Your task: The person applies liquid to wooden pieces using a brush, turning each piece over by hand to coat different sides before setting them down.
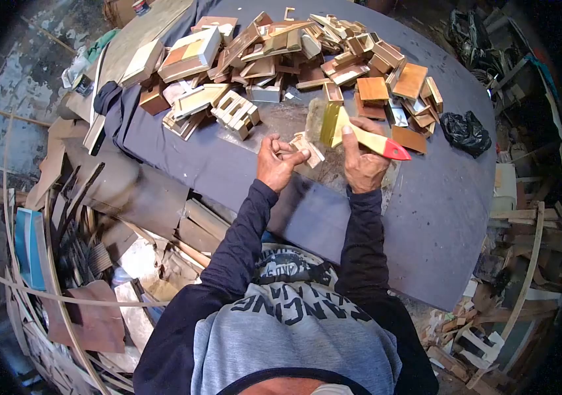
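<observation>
My right hand is closed around the handle of a wide paintbrush. The handle is pale yellow with a red tip, and the light bristles point left, just above a small wooden piece. That piece is pale and angular, and its far side is partly out of sight. My left hand pinches its near end between thumb and fingers; the exact grip is partly hidden. Beyond both hands lies a slatted wooden block, at the near edge of a heap of small wooden boxes.
A dark grey cloth covers the table under the heap. At the right edge sits a crumpled black plastic bag. Scrap wood and long bent strips crowd the floor at left, with more offcuts at lower right.
</observation>
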A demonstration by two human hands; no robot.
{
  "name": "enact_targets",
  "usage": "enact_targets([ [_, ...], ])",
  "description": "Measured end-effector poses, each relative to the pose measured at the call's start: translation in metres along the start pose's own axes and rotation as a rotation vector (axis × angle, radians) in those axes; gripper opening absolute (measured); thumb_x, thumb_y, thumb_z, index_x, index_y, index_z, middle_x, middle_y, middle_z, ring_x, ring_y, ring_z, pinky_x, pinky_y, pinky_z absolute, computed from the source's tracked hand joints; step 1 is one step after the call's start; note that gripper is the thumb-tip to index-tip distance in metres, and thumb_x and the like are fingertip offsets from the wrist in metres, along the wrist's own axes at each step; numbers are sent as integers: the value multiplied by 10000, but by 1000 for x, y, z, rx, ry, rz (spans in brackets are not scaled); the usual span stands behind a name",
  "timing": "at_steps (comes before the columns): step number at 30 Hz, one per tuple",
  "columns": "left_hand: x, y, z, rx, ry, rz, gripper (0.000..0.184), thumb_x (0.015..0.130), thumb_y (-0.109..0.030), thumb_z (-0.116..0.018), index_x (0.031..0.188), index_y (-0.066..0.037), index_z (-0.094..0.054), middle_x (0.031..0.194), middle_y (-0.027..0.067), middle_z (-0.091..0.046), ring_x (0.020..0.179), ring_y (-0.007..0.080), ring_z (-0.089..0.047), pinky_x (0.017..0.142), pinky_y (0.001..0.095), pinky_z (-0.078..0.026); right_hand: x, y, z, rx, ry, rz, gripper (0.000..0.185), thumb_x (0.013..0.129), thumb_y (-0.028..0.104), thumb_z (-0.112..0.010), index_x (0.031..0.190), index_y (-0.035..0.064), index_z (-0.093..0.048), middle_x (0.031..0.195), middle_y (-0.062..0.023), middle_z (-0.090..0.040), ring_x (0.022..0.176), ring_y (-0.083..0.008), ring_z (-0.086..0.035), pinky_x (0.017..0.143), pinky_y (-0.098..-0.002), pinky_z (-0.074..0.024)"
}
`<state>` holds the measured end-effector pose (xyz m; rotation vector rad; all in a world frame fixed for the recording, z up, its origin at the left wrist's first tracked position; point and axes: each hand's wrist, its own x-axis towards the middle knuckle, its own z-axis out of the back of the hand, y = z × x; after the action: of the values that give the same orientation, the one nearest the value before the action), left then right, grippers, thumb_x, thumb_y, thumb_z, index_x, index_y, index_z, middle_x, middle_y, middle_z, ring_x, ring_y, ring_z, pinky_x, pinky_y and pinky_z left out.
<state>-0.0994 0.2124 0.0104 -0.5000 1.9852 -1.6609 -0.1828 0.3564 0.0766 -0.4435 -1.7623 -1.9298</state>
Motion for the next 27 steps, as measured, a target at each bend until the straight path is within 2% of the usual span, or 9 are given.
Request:
enact_targets([
  [4, 4, -1, 7, 70, -94, -10, 803, 724, -79, -817, 1301, 128, -299, 932, 102, -554, 800, 189, -642, 700, 280, -541, -4, 3, 8, -175, 160, 142, 152, 840, 94, -665, 970, 31, -619, 871, -94, -660, 783, -211, -655, 716, -319, -513],
  [7, 4, -7, 11, 17, -128, -18, 806, 726, -94, -818, 1304, 127, -302, 911, 100, -567, 783, 183, -634, 708, 286, -537, -10, 0, 14, -145, 183, 54, 151, 832, 89, -669, 963, 33, -621, 858, -96, -660, 772, -208, -655, 716, -315, -512],
  [11, 7, 4, 12, 74, -115, 5, 805, 719, -88, -823, 1296, 131, -305, 898, 94, -560, 778, 181, -636, 702, 280, -537, -8, -1, 15, -178, 185, 78, 150, 812, 89, -679, 944, 43, -627, 824, -96, -667, 733, -194, -667, 675, -312, -519],
  [13, 2, 1, 3, 36, -83, 3, 796, 712, -76, -823, 1305, 124, -331, 853, 41, -590, 755, 138, -603, 669, 251, -511, -7, 3, 12, -188, 188, 63, 144, 808, 91, -680, 937, 50, -629, 806, -87, -669, 713, -189, -670, 669, -308, -521],
  [15, -1, -3, 1, 61, -34, 30, 794, 709, -79, -827, 1293, 136, -334, 860, 60, -592, 794, 167, -619, 717, 274, -528, -1, 3, 4, -191, 193, 54, 138, 805, 94, -681, 929, 56, -631, 788, -78, -672, 693, -185, -673, 662, -304, -523],
  [17, -1, -2, -1, 163, 11, 21, 825, 699, -64, -835, 1280, 146, -287, 894, 86, -544, 748, 154, -636, 669, 238, -528, 4, 1, -2, -140, 170, 66, 123, 805, 95, -678, 916, 68, -634, 754, -58, -672, 656, -181, -671, 662, -299, -524],
  [21, 0, -4, 0, 211, -10, 41, 829, 688, -75, -848, 1274, 150, -306, 901, 90, -550, 750, 163, -639, 677, 258, -532, 7, 12, -8, -117, 77, 72, 118, 813, 103, -672, 917, 62, -632, 835, -75, -674, 756, -205, -679, 712, -321, -527],
  [23, 0, -3, 2, 145, -32, 63, 820, 687, -79, -848, 1270, 149, -317, 886, 89, -564, 745, 169, -636, 683, 266, -534, 1, 7, -6, -164, 86, 140, 133, 806, 89, -669, 929, 52, -632, 859, -86, -669, 788, -238, -675, 728, -342, -524],
  [27, 7, 0, 11, 103, -115, 30, 831, 691, -129, -849, 1298, 146, -353, 865, 59, -597, 723, 144, -598, 614, 243, -494, -12, -6, 6, -212, 211, 53, 158, 798, 65, -663, 952, 42, -631, 837, -89, -663, 773, -247, -667, 712, -349, -518],
])
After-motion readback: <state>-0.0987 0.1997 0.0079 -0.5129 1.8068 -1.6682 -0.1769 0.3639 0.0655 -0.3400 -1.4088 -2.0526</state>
